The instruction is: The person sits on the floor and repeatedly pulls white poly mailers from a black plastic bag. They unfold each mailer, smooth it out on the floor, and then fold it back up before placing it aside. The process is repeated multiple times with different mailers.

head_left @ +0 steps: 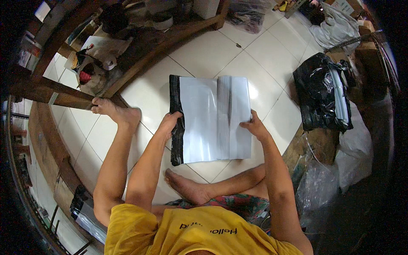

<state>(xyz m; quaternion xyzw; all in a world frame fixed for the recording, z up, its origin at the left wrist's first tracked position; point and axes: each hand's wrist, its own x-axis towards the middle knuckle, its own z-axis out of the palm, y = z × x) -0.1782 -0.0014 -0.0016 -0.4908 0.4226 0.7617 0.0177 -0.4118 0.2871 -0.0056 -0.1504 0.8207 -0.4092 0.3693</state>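
A stack of white plastic mailer bags (pixel 199 119) with a black flap along the left side lies flat on the white tiled floor (pixel 208 55) in front of me. My left hand (pixel 170 122) grips the black left edge of the stack. At the right edge, my right hand (pixel 254 125) presses on the fanned edges of the bags. I sit on the floor with one bare foot (pixel 187 189) tucked below the stack and the other (pixel 117 111) stretched out to the left.
A black plastic bag (pixel 321 91) holding more white mailers sits at the right, beside clear plastic wrap (pixel 318 187). A wooden frame (pixel 63 91) curves along the left, with clutter behind it. Boxes and bags lie at the top right.
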